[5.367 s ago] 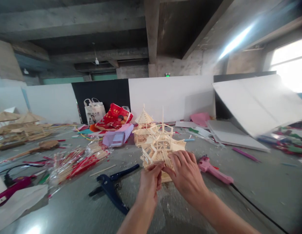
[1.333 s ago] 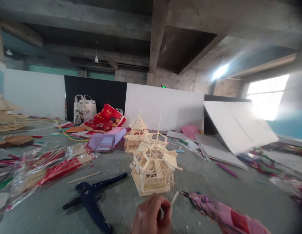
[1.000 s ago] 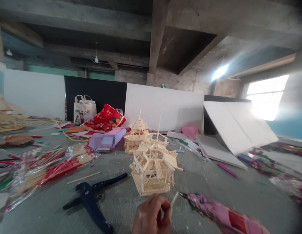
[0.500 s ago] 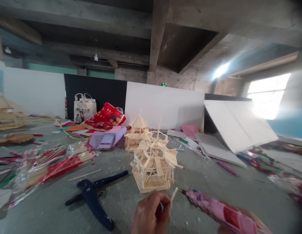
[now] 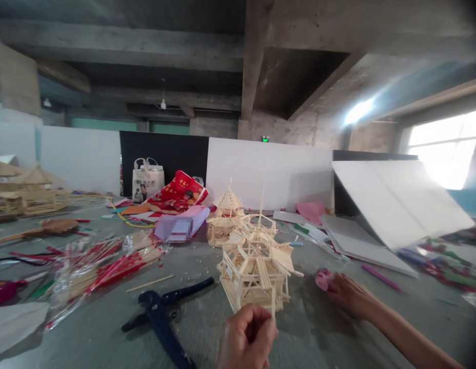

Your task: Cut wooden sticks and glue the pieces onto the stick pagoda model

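Note:
My left hand (image 5: 248, 335) is closed at the bottom centre, pinching a short pale wooden stick (image 5: 273, 302) that stands nearly upright. Directly behind it is a model pavilion (image 5: 257, 261) built of thin wooden sticks, with an open frame and a partly covered roof; the stick overlaps its front in view. My right hand (image 5: 349, 296) reaches in from the right, low over the table, with its fingers round a pink glue gun (image 5: 323, 279). Most of the glue gun is hidden by the hand. A second pavilion with a pointed roof (image 5: 227, 212) stands behind the first.
Left of my left hand lies a dark blue cutter (image 5: 161, 318), with a loose stick (image 5: 150, 283) beyond it. Plastic bags of red-tipped sticks (image 5: 115, 264) spread leftward. White boards (image 5: 364, 246) and a purple pen (image 5: 382, 278) lie right. More stick models (image 5: 34, 189) stand far left.
My right hand has carried the glue gun away from the stick, farther back over the table. My left hand has turned the stick upright near the pavilion. The view has shifted slightly.

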The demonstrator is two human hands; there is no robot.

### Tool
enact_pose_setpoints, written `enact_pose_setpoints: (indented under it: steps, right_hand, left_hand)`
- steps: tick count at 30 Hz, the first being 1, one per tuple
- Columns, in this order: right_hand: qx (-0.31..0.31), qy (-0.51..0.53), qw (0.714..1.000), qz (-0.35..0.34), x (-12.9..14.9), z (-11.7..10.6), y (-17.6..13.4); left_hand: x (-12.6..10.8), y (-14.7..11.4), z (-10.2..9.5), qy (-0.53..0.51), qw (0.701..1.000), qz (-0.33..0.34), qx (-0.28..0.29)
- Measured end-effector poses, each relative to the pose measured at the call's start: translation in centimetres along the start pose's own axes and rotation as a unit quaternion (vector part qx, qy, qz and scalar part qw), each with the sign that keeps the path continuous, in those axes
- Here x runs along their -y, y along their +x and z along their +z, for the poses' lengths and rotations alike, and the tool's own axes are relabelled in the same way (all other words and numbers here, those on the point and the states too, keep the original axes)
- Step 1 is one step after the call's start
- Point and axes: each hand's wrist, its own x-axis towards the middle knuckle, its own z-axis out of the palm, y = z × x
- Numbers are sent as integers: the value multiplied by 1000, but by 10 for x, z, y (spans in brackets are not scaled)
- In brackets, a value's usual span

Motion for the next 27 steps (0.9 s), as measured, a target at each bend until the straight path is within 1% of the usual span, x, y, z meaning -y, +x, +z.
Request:
enact_pose_setpoints:
  steps: [3,5,7,9,11,13,15,16,18,21,23,25,27]
  right_hand:
    - [20,-5,1000,-17,-4,4,-3]
    - [17,-11,999,-26,-4,-2,-10]
    - [-4,-18,999,-37,4,-15,-19]
    - [-47,-18,998,-45,21,-31,-30]
    - [-94,7,993,-69,46,-47,-44]
    - [-118,44,985,-121,75,-59,-59]
    - [-116,57,974,-186,102,-65,-73]
    - [-113,64,967,-217,115,-67,-78]
    - [-134,69,957,-247,135,-67,-83]
    - [-206,44,940,-267,156,-65,-77]
    - [-244,28,933,-263,167,-67,-68]
    - [-246,31,933,-260,175,-73,-57]
    - [-228,44,936,-264,182,-81,-48]
  left_hand:
    - [-6,-1,0,-18,1000,3,-21]
    - [-8,-2,-1,-24,999,5,-36]
    - [-7,-2,-1,-20,999,11,-49]
    - [-3,-1,-1,-1,998,26,-59]
    - [2,1,-2,26,996,45,-73]
    - [4,2,-2,45,992,60,-97]
    - [3,5,-3,43,990,54,-127]
    - [2,7,-4,30,989,43,-137]
    - [-1,14,-4,-14,989,2,-147]
    - [-3,26,-3,-92,980,-86,-156]
    - [-3,33,-3,-124,970,-134,-162]
    - [-3,38,-2,-146,965,-156,-152]
    - [-4,39,-3,-163,964,-160,-136]
